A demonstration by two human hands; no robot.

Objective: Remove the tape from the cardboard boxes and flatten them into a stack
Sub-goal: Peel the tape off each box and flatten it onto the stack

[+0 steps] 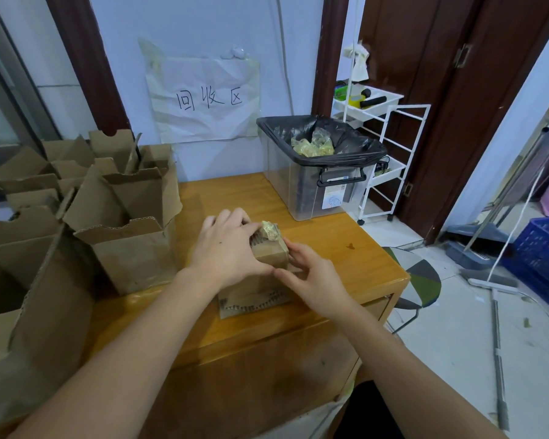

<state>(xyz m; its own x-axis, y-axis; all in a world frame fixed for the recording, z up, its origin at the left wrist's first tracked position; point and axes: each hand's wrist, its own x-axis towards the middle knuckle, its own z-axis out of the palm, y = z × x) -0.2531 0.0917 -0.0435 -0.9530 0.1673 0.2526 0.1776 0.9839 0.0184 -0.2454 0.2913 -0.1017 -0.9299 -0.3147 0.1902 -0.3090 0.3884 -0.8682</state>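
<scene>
1. Head view: a small cardboard box [268, 259] stands near the middle of the wooden worktop [346, 248], with a crumpled wad of tape [270, 230] at its top edge.
2. The left hand [225, 251] lies over the box's top, its grip curled round the box.
3. The right hand [311, 277] pinches the box's right corner with curled fingers.
4. Opened boxes [130, 223] stand at the left; a bin [317, 166] lined in black, holding tape scraps, stands at the back.

Open boxes [130, 223] left on the table [346, 248]; bin [314, 185] behind right (small box [268, 256] between).
</scene>
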